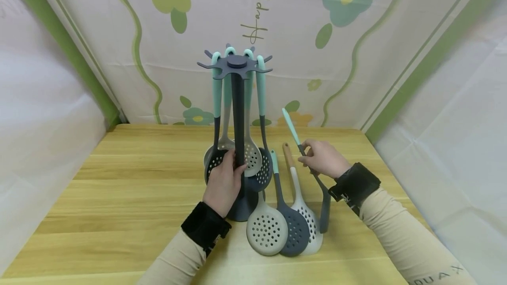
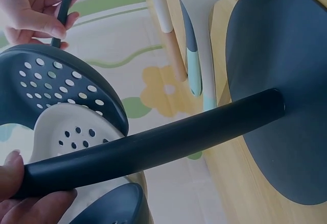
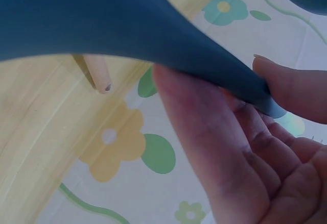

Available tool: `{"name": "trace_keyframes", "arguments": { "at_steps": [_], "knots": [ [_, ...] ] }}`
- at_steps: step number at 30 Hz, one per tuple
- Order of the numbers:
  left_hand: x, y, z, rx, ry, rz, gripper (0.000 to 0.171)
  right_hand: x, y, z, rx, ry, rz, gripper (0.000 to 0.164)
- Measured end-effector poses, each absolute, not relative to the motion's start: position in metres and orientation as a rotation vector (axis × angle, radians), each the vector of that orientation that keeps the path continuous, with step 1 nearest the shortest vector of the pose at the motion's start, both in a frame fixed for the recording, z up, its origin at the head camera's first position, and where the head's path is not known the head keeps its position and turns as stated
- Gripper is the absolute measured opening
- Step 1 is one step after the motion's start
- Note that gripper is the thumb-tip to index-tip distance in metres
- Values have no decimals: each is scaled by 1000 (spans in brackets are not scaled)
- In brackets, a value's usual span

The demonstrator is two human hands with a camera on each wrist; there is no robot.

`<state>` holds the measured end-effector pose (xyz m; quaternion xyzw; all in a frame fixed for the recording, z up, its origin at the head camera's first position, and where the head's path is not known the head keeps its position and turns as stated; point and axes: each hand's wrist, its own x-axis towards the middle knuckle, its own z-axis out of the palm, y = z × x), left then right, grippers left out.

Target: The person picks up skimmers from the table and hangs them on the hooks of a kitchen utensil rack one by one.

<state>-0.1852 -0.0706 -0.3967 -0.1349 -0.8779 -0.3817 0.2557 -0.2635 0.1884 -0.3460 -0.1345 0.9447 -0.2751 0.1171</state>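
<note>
My left hand (image 1: 223, 184) grips the dark pole of the utensil stand (image 1: 238, 113) low down, above its round base. In the left wrist view the thumb and fingers wrap the pole (image 2: 153, 145). From the hooked top hang several mint-handled utensils, among them a dark slotted spoon (image 1: 263, 175) and a pale slotted spoon (image 1: 252, 155). To the right, my right hand (image 1: 325, 158) pinches a dark grey spatula (image 1: 325, 212) by its shaft, mint handle pointing up and away, head low and seen edge-on. The right wrist view shows thumb and fingers around the narrowing shaft (image 3: 225, 71).
Beside the base, a pale skimmer (image 1: 267, 231), a dark slotted turner (image 1: 298, 232) and a white slotted turner (image 1: 313, 236) with a wood-coloured handle lie overlapping on the wooden table (image 1: 119, 197). A flowered cloth (image 1: 293, 21) hangs behind the table.
</note>
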Motion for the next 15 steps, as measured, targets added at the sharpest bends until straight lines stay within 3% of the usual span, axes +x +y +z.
{"name": "trace_keyframes", "arguments": {
  "at_steps": [15],
  "knots": [
    [-185, -67, -396, -317, -2362, -984, 32, -258, 187, -338, -443, 2785, -843, 31]
  ]
}}
